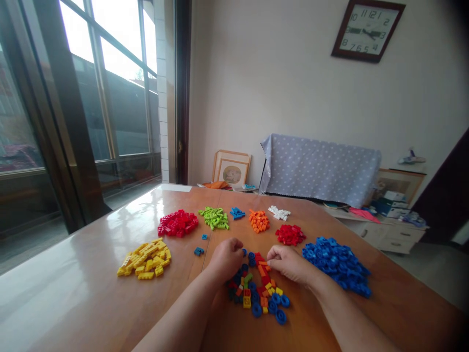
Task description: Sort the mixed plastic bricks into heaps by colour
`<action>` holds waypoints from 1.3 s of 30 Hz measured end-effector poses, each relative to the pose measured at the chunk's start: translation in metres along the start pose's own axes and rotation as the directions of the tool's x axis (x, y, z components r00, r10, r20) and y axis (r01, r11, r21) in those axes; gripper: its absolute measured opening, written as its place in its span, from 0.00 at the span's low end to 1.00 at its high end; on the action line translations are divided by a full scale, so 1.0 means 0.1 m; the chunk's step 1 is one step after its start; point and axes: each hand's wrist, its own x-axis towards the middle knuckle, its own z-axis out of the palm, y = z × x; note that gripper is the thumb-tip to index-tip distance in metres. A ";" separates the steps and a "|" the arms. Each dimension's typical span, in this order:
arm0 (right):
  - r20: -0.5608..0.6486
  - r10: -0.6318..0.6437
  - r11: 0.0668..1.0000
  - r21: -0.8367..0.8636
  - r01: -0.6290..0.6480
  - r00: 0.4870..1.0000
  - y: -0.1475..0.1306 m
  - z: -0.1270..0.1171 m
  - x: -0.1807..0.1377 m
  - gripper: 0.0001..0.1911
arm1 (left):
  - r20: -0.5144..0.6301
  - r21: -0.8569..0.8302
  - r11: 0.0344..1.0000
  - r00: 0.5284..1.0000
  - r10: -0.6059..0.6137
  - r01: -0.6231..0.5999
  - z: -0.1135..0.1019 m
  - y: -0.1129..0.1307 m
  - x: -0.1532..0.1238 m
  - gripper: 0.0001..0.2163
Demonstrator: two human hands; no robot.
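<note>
"Where are the hands?"

"Around the middle, just below centre. The left hand (227,257) has its fingers curled inward, a small blue piece (244,253) right at the tips. Whether it's pinched, I can't tell from here."

"And the right hand (288,263)?"

"Fingers bent, thumb drawn in close to them, right by an orange brick (263,264). I can't make out a grip there either."

"That brick's in the mixed pile (255,295)?"

"Yes, lower centre of the frame, between the forearms on the brown surface (91,303): red, orange, yellow and green bricks, with round blue pieces at the near edge."

"And beyond that?"

"Two loose blue pieces (199,251) left of the left hand, then the yellow pile (146,258) farther left. The big blue pile (336,266) sits right of the right hand."

"I see red (178,223), lime (214,218) and orange piles (259,221) across the middle."

"And white bricks (279,213) behind. A clock (369,31) hangs upper right."
</note>
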 end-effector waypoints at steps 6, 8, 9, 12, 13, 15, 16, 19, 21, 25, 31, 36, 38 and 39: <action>-0.029 -0.092 0.970 -0.227 0.083 0.995 -0.06 0.03 -0.03 0.04 | -0.023 0.014 1.000 0.999 0.026 -0.025 0.00 -0.01 0.00 0.11; -0.033 -0.103 0.967 -0.238 0.093 0.994 -0.07 0.04 -0.03 0.05 | -0.026 0.016 0.999 0.999 0.030 -0.029 0.01 -0.02 0.01 0.11; -0.037 -0.109 0.966 -0.241 0.097 0.993 -0.08 0.05 -0.03 0.05 | -0.022 0.015 0.999 0.999 0.031 -0.031 0.01 -0.03 0.01 0.10; -0.051 -0.160 0.958 -0.250 0.143 0.986 -0.09 0.06 -0.02 0.05 | -0.009 0.005 0.999 0.999 0.034 -0.034 0.03 -0.04 0.02 0.10; -0.054 -0.184 0.953 -0.256 0.164 0.981 -0.10 0.06 -0.02 0.04 | -0.008 0.003 0.999 0.999 0.032 -0.032 0.03 -0.04 0.02 0.09; -0.058 -0.224 0.943 -0.264 0.201 0.973 -0.11 0.05 -0.02 0.04 | -0.008 0.003 1.000 1.000 0.030 -0.030 0.03 -0.04 0.02 0.09; -0.058 -0.238 0.940 -0.265 0.215 0.970 -0.11 0.05 -0.02 0.03 | -0.009 0.004 1.000 1.000 0.029 -0.029 0.03 -0.04 0.02 0.09; -0.052 -0.266 0.939 -0.242 0.246 0.963 -0.10 0.02 -0.02 0.02 | -0.006 0.003 1.000 1.000 0.027 -0.027 0.01 -0.01 -0.01 0.09; -0.049 -0.258 0.949 -0.199 0.244 0.965 -0.07 0.00 0.01 0.02 | -0.001 0.007 1.000 1.000 0.025 -0.025 -0.01 0.01 -0.02 0.09; -0.148 -0.199 0.973 -0.149 0.177 0.969 0.04 -0.01 0.14 0.02 | 0.004 0.012 1.000 1.000 0.025 -0.025 -0.03 0.03 -0.03 0.10; -0.295 -0.109 0.992 -0.098 0.083 0.949 0.23 0.03 0.35 0.02 | 0.007 0.012 0.999 0.999 0.041 -0.041 -0.01 0.00 -0.03 0.09; -0.286 -0.010 0.995 0.096 0.039 0.958 0.28 0.02 0.36 0.06 | 0.003 0.025 0.999 0.999 0.042 -0.042 -0.02 0.00 -0.02 0.09; -0.246 0.017 0.987 0.161 0.024 0.969 0.25 0.03 0.36 0.08 | 0.001 0.034 0.999 0.999 0.042 -0.042 -0.03 0.02 -0.03 0.09; -0.225 0.026 0.982 0.190 0.017 0.974 0.24 0.03 0.36 0.09 | 0.001 0.038 0.998 0.999 0.043 -0.043 -0.03 0.03 -0.03 0.09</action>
